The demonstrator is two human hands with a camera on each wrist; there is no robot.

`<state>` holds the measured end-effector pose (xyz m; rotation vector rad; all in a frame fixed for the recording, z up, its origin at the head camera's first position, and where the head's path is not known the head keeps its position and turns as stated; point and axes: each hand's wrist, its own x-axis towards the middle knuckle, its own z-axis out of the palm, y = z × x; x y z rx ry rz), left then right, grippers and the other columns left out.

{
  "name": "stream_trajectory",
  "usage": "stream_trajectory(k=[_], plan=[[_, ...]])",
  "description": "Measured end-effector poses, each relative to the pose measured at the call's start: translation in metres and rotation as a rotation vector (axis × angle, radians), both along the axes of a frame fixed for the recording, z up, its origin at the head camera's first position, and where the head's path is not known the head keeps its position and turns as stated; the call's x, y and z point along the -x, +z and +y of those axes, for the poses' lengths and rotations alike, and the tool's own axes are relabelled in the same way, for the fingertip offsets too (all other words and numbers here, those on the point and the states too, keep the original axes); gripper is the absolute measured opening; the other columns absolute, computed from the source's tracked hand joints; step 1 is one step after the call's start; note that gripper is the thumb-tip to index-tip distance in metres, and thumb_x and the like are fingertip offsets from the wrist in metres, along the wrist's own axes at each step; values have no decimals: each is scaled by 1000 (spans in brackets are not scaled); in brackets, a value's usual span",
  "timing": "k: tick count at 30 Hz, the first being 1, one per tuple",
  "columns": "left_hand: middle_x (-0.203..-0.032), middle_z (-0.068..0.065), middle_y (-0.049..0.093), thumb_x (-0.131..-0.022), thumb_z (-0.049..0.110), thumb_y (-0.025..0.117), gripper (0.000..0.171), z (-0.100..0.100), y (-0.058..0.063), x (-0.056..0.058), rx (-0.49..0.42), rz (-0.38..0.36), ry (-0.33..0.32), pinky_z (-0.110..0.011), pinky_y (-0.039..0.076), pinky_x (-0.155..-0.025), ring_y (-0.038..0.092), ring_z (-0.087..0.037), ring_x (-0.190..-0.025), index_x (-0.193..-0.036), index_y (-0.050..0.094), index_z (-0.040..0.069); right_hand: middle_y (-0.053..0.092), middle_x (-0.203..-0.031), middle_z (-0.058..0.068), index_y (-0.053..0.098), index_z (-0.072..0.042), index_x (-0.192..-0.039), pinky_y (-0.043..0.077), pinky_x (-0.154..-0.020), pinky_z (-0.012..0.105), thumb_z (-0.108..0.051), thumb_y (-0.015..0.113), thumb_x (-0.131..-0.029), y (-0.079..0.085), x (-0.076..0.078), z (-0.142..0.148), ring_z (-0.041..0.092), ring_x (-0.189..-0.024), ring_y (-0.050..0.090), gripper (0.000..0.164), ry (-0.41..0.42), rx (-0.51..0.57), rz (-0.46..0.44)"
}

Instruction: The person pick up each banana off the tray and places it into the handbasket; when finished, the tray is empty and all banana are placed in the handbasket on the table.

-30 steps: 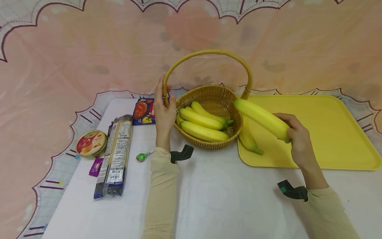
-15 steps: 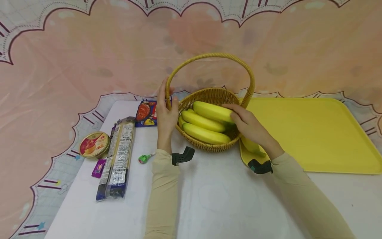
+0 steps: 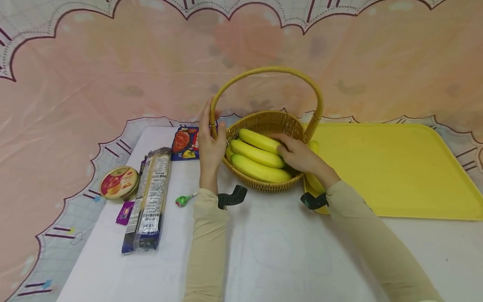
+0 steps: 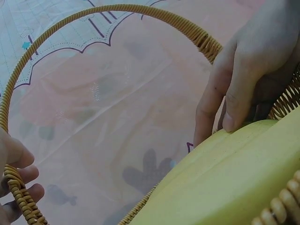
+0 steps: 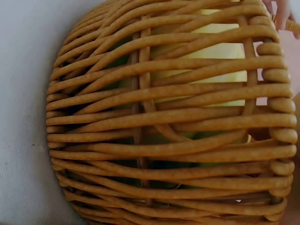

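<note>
A wicker basket (image 3: 281,119) with a tall arched handle (image 3: 268,69) holds several yellow bananas (image 3: 260,168). My left hand (image 3: 212,149) holds the handle's left foot, thumb on one side and fingers on the other. Inside the basket, my right hand (image 3: 303,158) grips the stem end of the rearmost banana (image 3: 258,139). The left wrist view shows the right thumb against a banana (image 4: 234,164); the other fingertips are partly hidden. Woven wall (image 5: 164,112) fills the right wrist view, with bananas glimpsed through its gaps. Beside the basket, another banana (image 3: 314,183) lies partly behind the right wrist.
On the right lies a yellow tray (image 3: 400,172). Left of the basket are a blue pouch (image 3: 185,144), a long clear pack with a printed label (image 3: 151,197), a round tin (image 3: 119,183), a purple wrapped sweet (image 3: 124,213) and a green lollipop (image 3: 183,200).
My right hand has carried a banana leftward from over the tray and lowered it onto the others in the basket. The left hand stays at the handle.
</note>
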<state>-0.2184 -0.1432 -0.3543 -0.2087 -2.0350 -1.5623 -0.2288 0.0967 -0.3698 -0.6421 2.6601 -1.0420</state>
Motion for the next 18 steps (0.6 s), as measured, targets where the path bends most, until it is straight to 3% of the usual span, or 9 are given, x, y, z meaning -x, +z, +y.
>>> stream_trajectory(k=[1, 4, 8, 12, 15, 18], plan=[[-130, -11, 52, -95, 9, 50, 56, 0, 0, 0, -2, -2, -2, -38, 44, -100, 51, -18, -123, -146, 35, 27, 50, -136, 11, 35, -20, -146, 41, -88, 42, -26, 35, -101, 0, 0, 0, 25, -102, 52, 45, 0, 3, -2], [-131, -10, 52, -95, 10, 50, 56, 0, 0, -1, -2, -5, -7, -37, 44, -101, 50, -21, -123, -147, 34, 26, 45, -143, 8, 34, -20, -146, 40, -99, 45, -27, 37, -101, -1, -2, 2, 24, -119, 50, 45, -16, 48, 8], [-131, -10, 52, -95, 10, 50, 56, 2, -1, -2, -2, -9, -5, -37, 44, -101, 51, -17, -122, -146, 34, 25, 43, -145, 5, 38, -17, -143, 36, -106, 47, -23, 40, -101, -3, -15, 15, 24, -133, 41, 43, -77, 209, 66], [-129, -10, 53, -95, 9, 50, 56, 3, -1, -1, 4, -1, 6, -38, 44, -100, 52, -18, -121, -146, 35, 26, 50, -135, 11, 45, -9, -136, 38, -103, 47, -17, 42, -100, -7, -31, 36, 26, -125, 47, 37, -122, 310, 162], [-128, -12, 53, -94, 9, 50, 57, 2, 0, 0, 1, 0, 10, -38, 45, -99, 52, -18, -121, -146, 35, 27, 49, -132, 15, 45, -5, -135, 38, -99, 48, -14, 43, -100, -12, -42, 52, 29, -120, 47, 36, -138, 292, 215], [-127, -12, 53, -95, 9, 50, 57, 1, 1, 0, -3, -2, 12, -38, 45, -99, 52, -17, -122, -146, 35, 26, 42, -133, 19, 40, -2, -137, 37, -97, 51, -16, 45, -99, -18, -51, 65, 33, -120, 43, 41, -151, 232, 191]])
